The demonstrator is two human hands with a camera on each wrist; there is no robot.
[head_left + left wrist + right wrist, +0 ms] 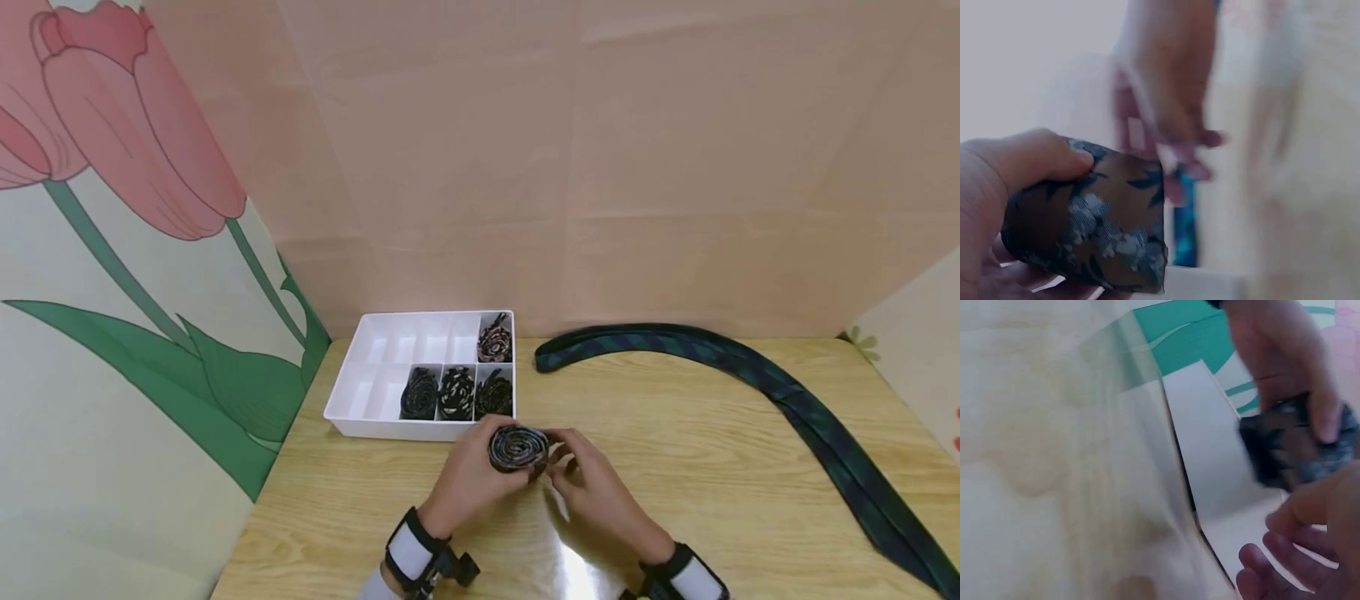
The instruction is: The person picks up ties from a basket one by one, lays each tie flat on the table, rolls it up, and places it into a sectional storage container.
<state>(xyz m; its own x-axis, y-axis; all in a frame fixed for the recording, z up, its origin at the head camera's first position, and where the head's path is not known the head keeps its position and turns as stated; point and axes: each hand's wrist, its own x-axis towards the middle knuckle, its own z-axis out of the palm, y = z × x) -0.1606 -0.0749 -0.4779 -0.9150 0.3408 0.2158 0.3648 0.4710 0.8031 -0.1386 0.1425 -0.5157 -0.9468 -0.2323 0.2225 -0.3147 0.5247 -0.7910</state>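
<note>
My left hand (pixel 468 479) grips a rolled-up necktie (pixel 519 448), its spiral end facing up in the head view. In the left wrist view the roll (pixel 1119 222) shows a brown ground with dark leaves and pale grey flowers, the thumb lying along its edge. Close by on the roll's right is my right hand (pixel 600 492), fingers loosely bent; the right wrist view shows them beside the roll (pixel 1291 447) without closing round it. Just behind, a white compartment box (pixel 405 430) holds several rolled dark neckties (pixel 456 393) in its right-hand compartments.
A dark green and navy necktie (pixel 738 362) lies unrolled in a curve across the right of the wooden table (pixel 675 417), running off the frame's lower right corner. Behind the table stands a pinkish-beige wall (pixel 600 167); a tulip-printed panel (pixel 150 333) borders the left.
</note>
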